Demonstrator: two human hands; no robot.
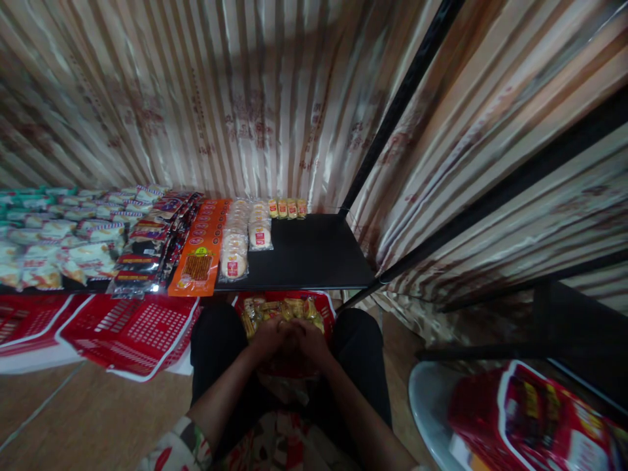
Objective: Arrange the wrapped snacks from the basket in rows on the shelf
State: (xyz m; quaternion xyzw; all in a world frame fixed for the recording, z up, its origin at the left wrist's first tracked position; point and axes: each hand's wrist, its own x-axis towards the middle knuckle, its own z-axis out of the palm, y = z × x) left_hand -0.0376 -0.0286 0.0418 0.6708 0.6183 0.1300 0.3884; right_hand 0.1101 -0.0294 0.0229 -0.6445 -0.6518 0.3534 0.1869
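A striped, shiny curtain (245, 98) is hung behind a low black surface (314, 252), which is framed at its right end by the slanting black poles of a rack (402, 98).

Just in front of that surface, a red basket (328, 302) is kept between the seated person's knees. This placement appears to put it within reach of both hands and close to the surface's edge. Yellow snack packets (282, 309) are heaped at its far side. The left hand (267, 340) and the right hand (311, 341) are brought together over the near side of the basket, touching each other with fingers curled inward. Whether anything is gripped between them cannot be told, since the spot is dark and blurred.

On the surface, goods are laid in rows by kind, seemingly so that each sort stays apart. A short line of small yellow packets (287, 208) is set at the back. Beside it are two columns of round biscuit packs (234, 252), then orange packets (200, 258), dark packets (147, 248) and pale packets (59, 242) further left. The right part of the surface is left bare.

Red baskets (132, 333) are propped on the wooden floor (98, 412) under the surface's left half. At the lower right, another red container (534, 418) is rested on a white seat (432, 399).
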